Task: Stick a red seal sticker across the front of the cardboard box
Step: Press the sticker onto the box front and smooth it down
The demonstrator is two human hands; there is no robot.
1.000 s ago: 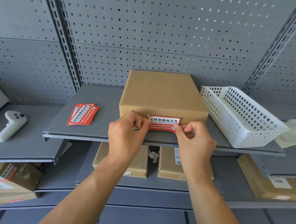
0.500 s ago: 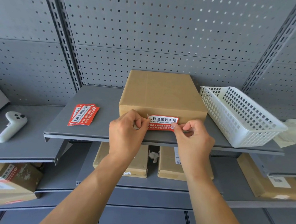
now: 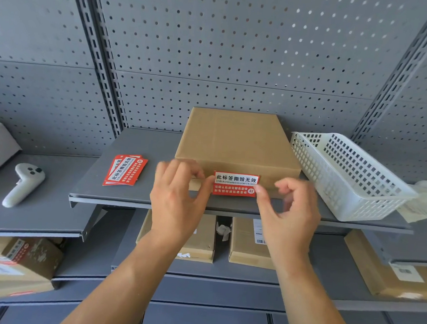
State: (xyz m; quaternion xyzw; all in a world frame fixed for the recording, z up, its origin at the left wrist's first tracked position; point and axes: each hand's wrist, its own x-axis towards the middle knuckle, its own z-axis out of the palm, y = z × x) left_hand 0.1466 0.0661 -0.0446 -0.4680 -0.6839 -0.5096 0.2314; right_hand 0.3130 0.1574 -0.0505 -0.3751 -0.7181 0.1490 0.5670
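A flat brown cardboard box (image 3: 237, 138) lies on the grey shelf (image 3: 129, 196), its front face toward me. A red and white seal sticker (image 3: 235, 184) sits flat on the middle of that front face. My left hand (image 3: 177, 199) is just left of the sticker, thumb tip touching its left edge and fingers lifted and blurred. On the other side, the thumb tip of my right hand (image 3: 287, 212) rests at the sticker's lower right corner, with the fingers curled loosely apart, off the box.
A small stack of spare red stickers (image 3: 126, 171) lies left of the box. A white plastic basket (image 3: 345, 176) stands tilted to its right. A white controller (image 3: 24, 184) rests on the lower left shelf. More cardboard boxes (image 3: 247, 242) fill the shelves below.
Both hands pinched the sticker's ends against the box front before. Now the fingers have come off and spread, only the thumbs touch its edges, and the sticker lies flat.
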